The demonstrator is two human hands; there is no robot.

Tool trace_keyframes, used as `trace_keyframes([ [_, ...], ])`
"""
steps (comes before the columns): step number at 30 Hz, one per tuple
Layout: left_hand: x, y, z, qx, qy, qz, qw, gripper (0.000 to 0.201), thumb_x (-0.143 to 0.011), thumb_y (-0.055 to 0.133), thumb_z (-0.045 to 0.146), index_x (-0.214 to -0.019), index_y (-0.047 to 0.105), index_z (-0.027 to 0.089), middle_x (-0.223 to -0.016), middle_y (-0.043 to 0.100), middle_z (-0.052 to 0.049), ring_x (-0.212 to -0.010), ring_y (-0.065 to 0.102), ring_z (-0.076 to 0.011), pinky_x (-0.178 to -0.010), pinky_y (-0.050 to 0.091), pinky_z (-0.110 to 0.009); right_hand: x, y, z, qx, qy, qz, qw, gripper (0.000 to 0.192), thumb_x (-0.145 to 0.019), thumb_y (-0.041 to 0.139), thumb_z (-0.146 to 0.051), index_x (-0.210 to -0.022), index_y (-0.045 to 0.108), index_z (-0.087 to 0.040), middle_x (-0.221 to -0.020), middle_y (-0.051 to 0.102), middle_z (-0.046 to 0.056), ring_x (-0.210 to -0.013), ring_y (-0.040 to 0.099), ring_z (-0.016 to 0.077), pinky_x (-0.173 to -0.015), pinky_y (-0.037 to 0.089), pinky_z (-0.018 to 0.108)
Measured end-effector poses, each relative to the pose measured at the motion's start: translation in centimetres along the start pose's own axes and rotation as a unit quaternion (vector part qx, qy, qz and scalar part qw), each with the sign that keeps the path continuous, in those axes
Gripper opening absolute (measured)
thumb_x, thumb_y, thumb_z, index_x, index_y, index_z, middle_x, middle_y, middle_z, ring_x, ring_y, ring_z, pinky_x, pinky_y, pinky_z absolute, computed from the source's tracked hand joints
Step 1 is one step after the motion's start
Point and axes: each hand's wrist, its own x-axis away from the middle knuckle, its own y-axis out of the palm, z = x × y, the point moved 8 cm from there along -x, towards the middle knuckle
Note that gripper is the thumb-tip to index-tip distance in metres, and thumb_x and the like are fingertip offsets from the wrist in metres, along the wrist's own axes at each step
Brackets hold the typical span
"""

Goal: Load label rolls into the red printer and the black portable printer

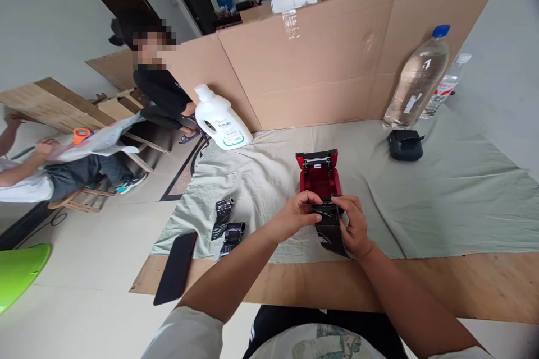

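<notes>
Both hands meet over the cloth-covered table, in front of a small red case (320, 181) with a raised black lid, which looks like a compact printer. My left hand (297, 216) pinches the left side of a strip of glossy black film (330, 234) between thumb and fingers. On the strip's right side, my right hand (355, 229) grips it, with fingertips close to the red case's front edge. The film hangs down toward me, and its upper end is partly hidden by my fingers. Two rolls of similar black film (222, 217) lie left of my forearm.
A dark phone-like slab (176, 267) lies at the table's front left. A white jug (223, 123), large water bottle (419, 81) and smaller bottle (447, 85) stand by the cardboard wall (311, 78). A small black device (405, 145) sits at right. Two people are at left.
</notes>
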Motion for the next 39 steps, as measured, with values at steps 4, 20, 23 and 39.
trace_keyframes([
  [4,-1.1,-0.7,0.4,-0.089,0.023,-0.022,0.996,0.036,-0.064,0.079,0.024,-0.089,0.054,0.017,-0.082,0.057,0.001,-0.072,0.055,-0.0112,-0.066,0.044,-0.024,-0.1,-0.1,-0.9,0.043,-0.056,0.007,0.998,0.045,-0.083,0.057,-0.027,-0.128,0.051,-0.028,-0.121,0.056,0.009,-0.108,0.052,0.0269,-0.089,0.048,0.049],
  [20,-7.5,-1.2,2.1,-0.69,0.017,0.1,0.717,0.02,-0.076,0.063,0.016,-0.095,0.06,0.02,-0.088,0.07,-0.005,-0.088,0.065,-0.024,-0.094,0.039,-0.041,0.1,1.0,-0.7,0.141,-0.05,-0.028,0.988,0.026,-0.082,0.063,-0.016,-0.105,0.067,-0.025,-0.098,0.069,0.003,-0.104,0.055,0.0232,-0.092,0.045,0.043],
  [23,-8.2,-0.9,1.9,-0.727,-0.01,0.063,0.683,0.016,-0.077,0.063,0.019,-0.093,0.065,0.02,-0.087,0.072,-0.006,-0.092,0.066,-0.0258,-0.093,0.039,-0.042,0.0,1.1,-0.7,0.143,-0.044,-0.035,0.988,0.027,-0.082,0.062,-0.016,-0.107,0.067,-0.024,-0.1,0.069,0.004,-0.105,0.055,0.0235,-0.093,0.045,0.043],
  [39,-4.0,-4.3,8.2,-0.506,0.355,0.275,0.736,0.043,-0.097,0.037,0.045,-0.121,0.058,0.018,-0.125,0.057,-0.014,-0.123,0.048,-0.025,-0.105,0.039,-0.044,-0.1,1.2,-1.1,0.151,-0.061,-0.04,0.986,0.022,-0.078,0.07,-0.023,-0.1,0.068,-0.024,-0.098,0.068,0.005,-0.106,0.056,0.0254,-0.092,0.045,0.045],
])
